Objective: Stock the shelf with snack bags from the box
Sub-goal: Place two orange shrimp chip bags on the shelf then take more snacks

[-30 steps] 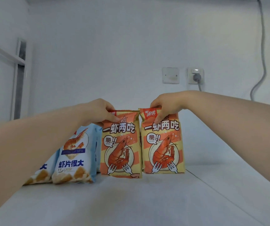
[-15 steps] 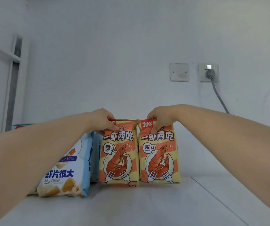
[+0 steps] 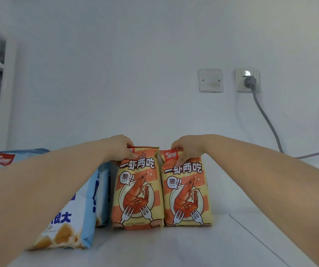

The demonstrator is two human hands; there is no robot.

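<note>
The left forearm (image 3: 39, 191) comes in from the lower left and the right forearm (image 3: 270, 182) from the lower right, both bare, stretched forward and meeting toward the middle of the view. The left hand (image 3: 121, 149) is palm down with curled fingers and pinches the top edge of the left orange snack bag (image 3: 137, 191), its thumb lying on the front face. The right hand (image 3: 188, 149) is at the same height, near the left hand but not touching it, and pinches the top of the right orange snack bag (image 3: 187, 195) in the same way.
</note>
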